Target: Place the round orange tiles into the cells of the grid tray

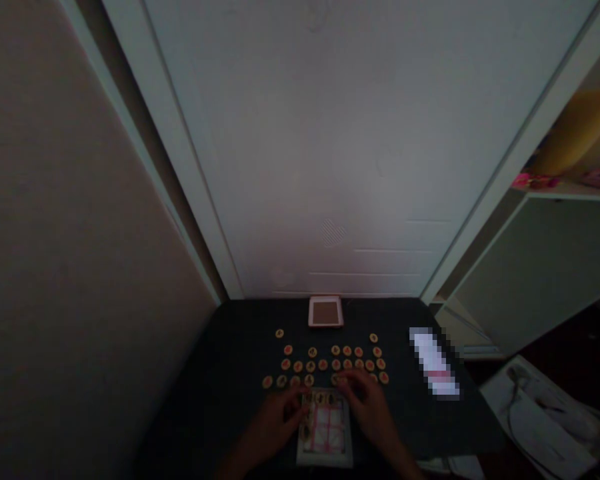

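A small shallow board box [325, 460] with a white rim and red grid lines lies at the table's near edge. Several round Chinese chess pieces [321, 399] line its far end, and others sit along its left side. My left hand [279, 417] is curled at the box's upper left corner, thumb and fingers bent inward; whatever they grip is too dark to make out. Beyond the upper right corner, my right hand [367, 398] has its fingertips closed at a Chinese chess piece [335, 379]. My right fingers partly cover nearby pieces.
Loose pieces [323, 365] with red or black marks lie in rough rows beyond the box. A pale-rimmed lid or tray [326, 313] sits at the back of the dark table [220, 373]. A blurred bright phone-like object [434, 363] lies at right. A white panel [325, 167] stands behind.
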`<state>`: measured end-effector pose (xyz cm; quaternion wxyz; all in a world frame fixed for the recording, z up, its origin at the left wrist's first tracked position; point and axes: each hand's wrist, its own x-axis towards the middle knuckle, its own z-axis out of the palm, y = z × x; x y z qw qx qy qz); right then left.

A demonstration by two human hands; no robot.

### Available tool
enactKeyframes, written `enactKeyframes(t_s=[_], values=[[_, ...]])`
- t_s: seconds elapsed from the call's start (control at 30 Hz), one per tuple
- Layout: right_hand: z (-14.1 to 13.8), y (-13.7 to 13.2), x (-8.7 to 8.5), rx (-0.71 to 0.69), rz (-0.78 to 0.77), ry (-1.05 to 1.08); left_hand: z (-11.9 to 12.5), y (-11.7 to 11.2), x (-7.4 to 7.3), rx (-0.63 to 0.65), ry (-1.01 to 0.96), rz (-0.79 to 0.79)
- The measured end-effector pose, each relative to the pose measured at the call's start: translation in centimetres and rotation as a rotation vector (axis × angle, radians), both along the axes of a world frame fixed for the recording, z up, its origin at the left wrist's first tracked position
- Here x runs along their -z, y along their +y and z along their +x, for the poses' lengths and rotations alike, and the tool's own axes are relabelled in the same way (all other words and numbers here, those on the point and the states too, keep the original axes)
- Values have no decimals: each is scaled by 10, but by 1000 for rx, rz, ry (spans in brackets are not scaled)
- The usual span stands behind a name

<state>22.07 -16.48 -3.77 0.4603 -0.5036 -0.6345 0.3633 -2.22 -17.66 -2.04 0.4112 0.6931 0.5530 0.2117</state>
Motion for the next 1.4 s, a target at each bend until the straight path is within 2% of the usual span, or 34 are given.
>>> enactKeyframes(t_s=[0.1,0.37,0.63,0.8,1.0,1.2,1.4], values=[[0,-3,3,8,-31,21,-2,-8,4,50,56,-23],[-2,-6,10,3,-49,1,-2,-12,8,52,68,-19],[-6,-10,12,-57,-148,146,-2,-16,14,40,45,-19],[-5,-10,6,-57,-177,205,2,-11,4,39,33,-17],[-10,-5,8,-80,-172,303,20,2,-15,-22,-122,83],[-18,-11,-2,-125,-211,419,40,8,-15,-89,-173,115],[-19,-16,-6,-143,-316,485,45,7,-13,-71,-156,219]])
